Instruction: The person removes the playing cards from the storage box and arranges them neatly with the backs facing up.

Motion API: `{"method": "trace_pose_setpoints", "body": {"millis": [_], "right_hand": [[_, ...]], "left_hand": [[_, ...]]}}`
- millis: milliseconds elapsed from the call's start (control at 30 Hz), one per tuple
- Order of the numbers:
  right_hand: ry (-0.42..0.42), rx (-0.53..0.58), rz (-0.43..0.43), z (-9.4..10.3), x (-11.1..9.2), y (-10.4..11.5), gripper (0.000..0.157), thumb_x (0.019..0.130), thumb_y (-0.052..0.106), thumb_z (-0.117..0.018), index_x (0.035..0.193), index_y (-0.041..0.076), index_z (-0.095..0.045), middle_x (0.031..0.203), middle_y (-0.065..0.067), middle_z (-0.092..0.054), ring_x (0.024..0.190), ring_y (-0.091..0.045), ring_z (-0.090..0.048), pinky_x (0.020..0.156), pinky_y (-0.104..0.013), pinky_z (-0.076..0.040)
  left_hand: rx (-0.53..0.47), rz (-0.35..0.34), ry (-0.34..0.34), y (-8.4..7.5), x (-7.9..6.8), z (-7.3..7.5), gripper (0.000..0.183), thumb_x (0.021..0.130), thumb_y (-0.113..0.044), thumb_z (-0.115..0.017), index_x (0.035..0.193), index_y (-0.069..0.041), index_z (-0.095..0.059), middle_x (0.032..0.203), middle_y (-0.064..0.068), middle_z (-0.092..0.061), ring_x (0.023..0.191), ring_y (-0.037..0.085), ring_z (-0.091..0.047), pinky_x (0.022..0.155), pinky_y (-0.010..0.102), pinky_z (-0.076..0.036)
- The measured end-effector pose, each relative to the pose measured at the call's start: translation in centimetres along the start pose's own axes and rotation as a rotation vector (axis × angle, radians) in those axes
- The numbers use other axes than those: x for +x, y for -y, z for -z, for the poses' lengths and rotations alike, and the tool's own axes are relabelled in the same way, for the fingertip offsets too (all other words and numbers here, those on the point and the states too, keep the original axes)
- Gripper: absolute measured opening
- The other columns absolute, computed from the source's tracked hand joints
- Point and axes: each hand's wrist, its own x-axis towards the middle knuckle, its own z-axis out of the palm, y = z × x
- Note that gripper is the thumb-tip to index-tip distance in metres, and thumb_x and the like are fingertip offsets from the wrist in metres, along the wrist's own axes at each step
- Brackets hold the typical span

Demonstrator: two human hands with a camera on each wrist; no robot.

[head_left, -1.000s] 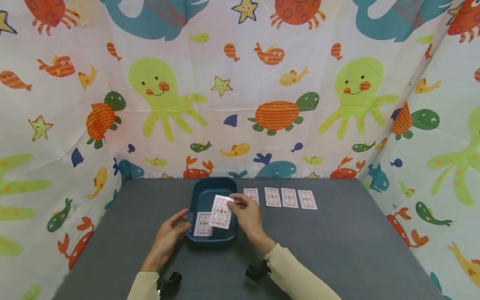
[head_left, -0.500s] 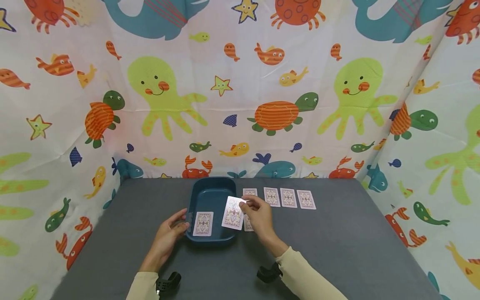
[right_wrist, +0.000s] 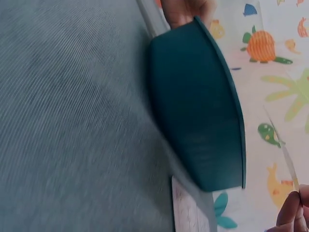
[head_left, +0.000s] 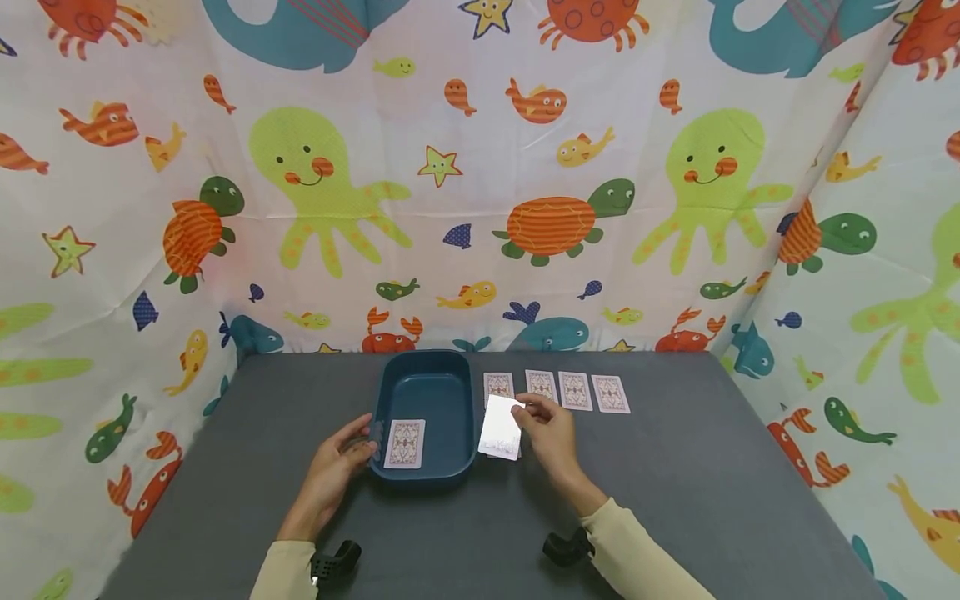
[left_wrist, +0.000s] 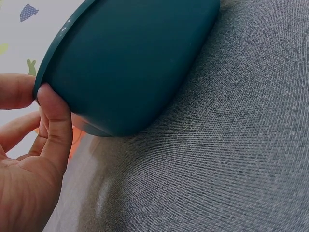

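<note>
My right hand pinches a playing card by its right edge, just right of a dark blue tray. Glare whitens the card's face in the head view. In the right wrist view, the held card shows edge-on, above the table. Another card lies beneath it, mostly hidden in the head view; this lower card shows beside the tray in the right wrist view. My left hand holds the tray's left rim between thumb and finger. Inside the tray, one patterned card lies at the front left.
Right of the tray's far end, a card lies partly covered by the held one. Farther right, a row of three cards lies on the grey table. A sea-animal print curtain surrounds the table's back and sides.
My right hand has carried the card rightward, from over the tray to beyond its right edge, above the card on the table. My left hand has stayed at the tray's rim.
</note>
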Motion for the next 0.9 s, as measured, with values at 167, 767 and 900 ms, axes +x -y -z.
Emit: {"method": "trace_pose_setpoints", "body": {"millis": [167, 767, 900], "right_hand": [[-0.017, -0.035, -0.008, 1.7, 0.5, -1.0, 0.023, 0.086, 0.01, -0.074, 0.107, 0.001, -0.072, 0.081, -0.008, -0.065, 0.067, -0.004, -0.056, 0.059, -0.017, -0.044], [0.029, -0.255, -0.03, 6.4, 3.1, -3.7, 0.025, 0.087, 0.015, -0.074, 0.108, 0.003, -0.069, 0.078, -0.008, -0.072, 0.066, -0.004, -0.057, 0.06, -0.021, -0.042], [0.03, -0.325, -0.06, 6.6, 3.6, -3.8, 0.022, 0.086, 0.017, -0.075, 0.102, 0.004, -0.07, 0.076, -0.003, -0.072, 0.067, -0.004, -0.057, 0.061, -0.021, -0.041]], "left_hand": [[0.005, 0.019, 0.001, 0.1, 0.1, 0.0, 0.055, 0.096, -0.009, -0.058, 0.148, -0.016, -0.043, 0.141, 0.011, -0.041, 0.107, 0.014, -0.054, 0.089, 0.025, -0.046], [-0.007, 0.025, 0.006, 0.1, 0.3, 0.0, 0.054, 0.096, -0.009, -0.058, 0.148, -0.018, -0.043, 0.141, 0.011, -0.041, 0.116, 0.025, -0.052, 0.089, 0.026, -0.046], [-0.007, 0.025, 0.002, 0.1, 0.3, 0.0, 0.055, 0.096, -0.009, -0.058, 0.148, -0.017, -0.043, 0.14, 0.011, -0.041, 0.113, 0.022, -0.053, 0.089, 0.026, -0.046]]}}
